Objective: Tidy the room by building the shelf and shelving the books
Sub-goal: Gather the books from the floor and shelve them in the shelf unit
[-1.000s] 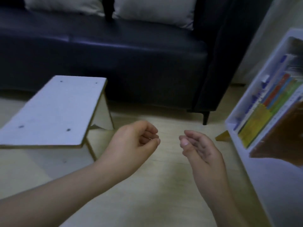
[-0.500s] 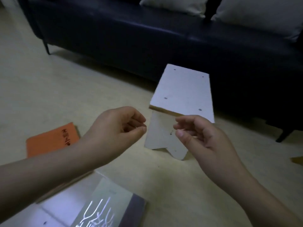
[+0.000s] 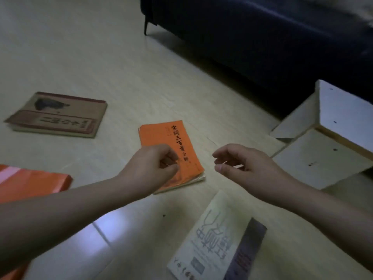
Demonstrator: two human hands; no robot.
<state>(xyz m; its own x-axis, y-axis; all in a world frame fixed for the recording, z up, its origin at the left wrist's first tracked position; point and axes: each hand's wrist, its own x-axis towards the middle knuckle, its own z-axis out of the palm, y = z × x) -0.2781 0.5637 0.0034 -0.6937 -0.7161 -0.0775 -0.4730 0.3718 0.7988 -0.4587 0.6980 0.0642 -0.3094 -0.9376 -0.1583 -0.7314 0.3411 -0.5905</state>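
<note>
Dark sofa (image 3: 262, 37) well beyond the fingers (image 3: 224, 152), up and right. Its leg (image 3: 145, 27) stands on pale floor (image 3: 80, 47). Bluish glare (image 3: 113, 229) on floor, nearer than the fingers, left.

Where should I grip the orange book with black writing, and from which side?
Probably its right long edge, from the right. The orange book lies flat, cover up, so fingers must slide under; that edge is free beside the right hand, while the left hand hangs over the other side.
</note>
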